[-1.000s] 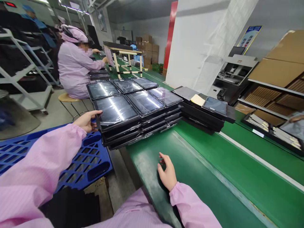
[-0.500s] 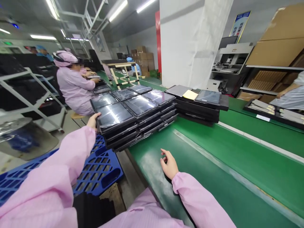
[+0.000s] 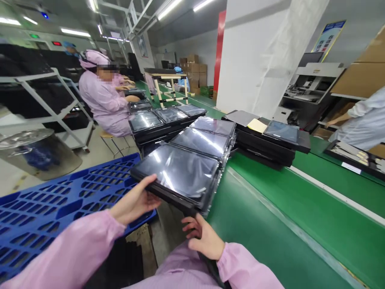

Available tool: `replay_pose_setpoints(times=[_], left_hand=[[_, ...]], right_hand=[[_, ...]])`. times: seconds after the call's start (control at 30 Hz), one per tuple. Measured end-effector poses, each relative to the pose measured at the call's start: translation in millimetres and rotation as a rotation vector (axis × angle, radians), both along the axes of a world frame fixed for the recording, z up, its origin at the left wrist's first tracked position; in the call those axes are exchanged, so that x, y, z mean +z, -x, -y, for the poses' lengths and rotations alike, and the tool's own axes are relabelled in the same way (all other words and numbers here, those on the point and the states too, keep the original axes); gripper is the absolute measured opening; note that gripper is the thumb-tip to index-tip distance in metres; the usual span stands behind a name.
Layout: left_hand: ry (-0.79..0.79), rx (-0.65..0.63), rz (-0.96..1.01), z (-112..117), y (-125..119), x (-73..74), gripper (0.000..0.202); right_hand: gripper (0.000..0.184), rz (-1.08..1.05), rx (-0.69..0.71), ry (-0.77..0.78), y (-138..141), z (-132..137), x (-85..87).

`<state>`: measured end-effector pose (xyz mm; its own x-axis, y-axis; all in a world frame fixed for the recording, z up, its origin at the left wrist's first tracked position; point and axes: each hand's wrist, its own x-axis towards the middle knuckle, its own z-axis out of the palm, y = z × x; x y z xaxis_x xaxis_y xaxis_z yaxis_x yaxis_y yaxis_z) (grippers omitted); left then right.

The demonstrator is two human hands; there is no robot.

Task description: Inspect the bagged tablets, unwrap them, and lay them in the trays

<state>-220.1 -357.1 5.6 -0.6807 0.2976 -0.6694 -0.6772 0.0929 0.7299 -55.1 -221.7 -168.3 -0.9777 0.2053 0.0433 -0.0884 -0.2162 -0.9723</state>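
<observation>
A long black tray (image 3: 180,203) bears three glossy tablet-like screens (image 3: 177,168) in a row, the nearest one closest to me. My left hand (image 3: 140,200) grips its near left edge, thumb on top and fingers underneath. At the near right corner, my right hand (image 3: 206,237) has its fingers loosely curled and apart from the thumb. Its fingertips are just below the corner; whether they touch the tray I cannot tell. More trays show under the right side of this one. Behind it stands another stack of black trays (image 3: 150,134) with similar screens on top.
A green work surface (image 3: 258,224) runs along my right. Farther back on it stands a black stack (image 3: 261,146) with a yellow note (image 3: 257,125). Blue pallets (image 3: 69,200) lie low at left, near a metal drum (image 3: 39,154). A seated co-worker (image 3: 104,96) works beyond.
The near row of screens has swung towards me on its tray, opening a gap from the stack behind. My right hand has moved from above the green surface to the tray's near corner.
</observation>
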Motion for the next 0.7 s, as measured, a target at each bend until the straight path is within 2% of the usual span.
replay_pose_setpoints(times=[0.07, 0.13, 0.17, 0.23, 0.27, 0.33, 0.4, 0.47, 0.57, 0.7], left_hand=[[-0.07, -0.043, 0.072, 8.4, -21.6, -23.5, 0.024], [-0.21, -0.149, 0.075, 18.1, -36.6, -51.9, 0.012], [-0.293, -0.217, 0.046, 23.4, -41.3, -66.7, 0.016], [-0.42, -0.328, -0.033, 33.2, -44.9, -94.6, 0.038], [-0.447, -0.374, -0.058, 36.5, -43.8, -106.5, 0.046], [-0.453, -0.388, -0.074, 37.4, -36.5, -123.7, 0.042], [-0.447, -0.311, -0.043, 28.6, -25.0, -130.8, 0.023], [-0.472, -0.239, 0.043, 10.2, -13.6, -128.7, 0.009], [-0.584, -0.256, 0.219, -28.6, -4.9, -117.1, 0.024], [-0.697, -0.29, 0.347, -83.4, -10.9, -106.7, 0.038]], right_hand=[[0.082, -0.046, -0.025, 0.121, -4.9, 14.3, 5.7], [0.066, -0.119, -0.19, 0.346, -8.4, 24.9, 12.7], [0.056, -0.15, -0.305, 0.474, -10.1, 28.1, 16.9], [0.042, -0.158, -0.513, 0.667, -15.3, 28.4, 25.8], [0.039, -0.126, -0.573, 0.702, -19.7, 25.0, 30.1], [0.038, -0.032, -0.617, 0.7, -32.9, 11.7, 37.4], [0.041, 0.043, -0.625, 0.647, -50.6, -8.4, 42.8], [0.045, 0.085, -0.669, 0.557, -69.1, -32.1, 48.0], [0.056, 0.132, -0.86, 0.374, -90.5, -68.4, 60.2], [0.074, 0.157, -1.092, 0.091, -103.8, -110.4, 83.6]])
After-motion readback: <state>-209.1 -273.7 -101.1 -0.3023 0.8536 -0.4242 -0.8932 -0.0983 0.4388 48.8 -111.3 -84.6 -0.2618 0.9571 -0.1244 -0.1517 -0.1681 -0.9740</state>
